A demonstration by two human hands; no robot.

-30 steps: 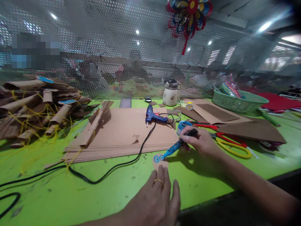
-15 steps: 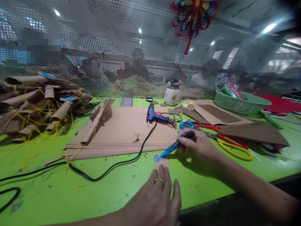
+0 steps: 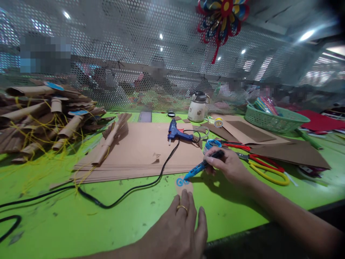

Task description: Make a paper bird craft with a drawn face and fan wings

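My left hand (image 3: pixel 183 219), a gold ring on one finger, lies with outstretched fingers whose tips rest on the lower part of a small rounded piece of tan paper (image 3: pixel 181 190). Two blue circular marks show on the paper's upper part. Pinched in my right hand (image 3: pixel 223 163) is a pen (image 3: pixel 198 169), its front part blue and its rear end dark. The pen's tip meets the right-hand blue mark. Just beyond that hand sits a small blue-smeared container (image 3: pixel 212 144). To its right, scissors (image 3: pixel 265 171) with red and yellow handles lie on the green table (image 3: pixel 129 225).
A blue glue gun (image 3: pixel 176 132) rests on stacked brown paper sheets (image 3: pixel 137 144), its black cord (image 3: pixel 126 196) crossing the table. Rolled paper bundles (image 3: pixel 54 122) pile up at left. Behind stand a flask (image 3: pixel 197 108) and a green basket (image 3: pixel 276 120). Perforated mesh (image 3: pixel 129 72) rises beyond.
My right hand has moved the pen tip slightly over the right-hand blue mark, which looks fuller now. The left hand stays in place on the paper.
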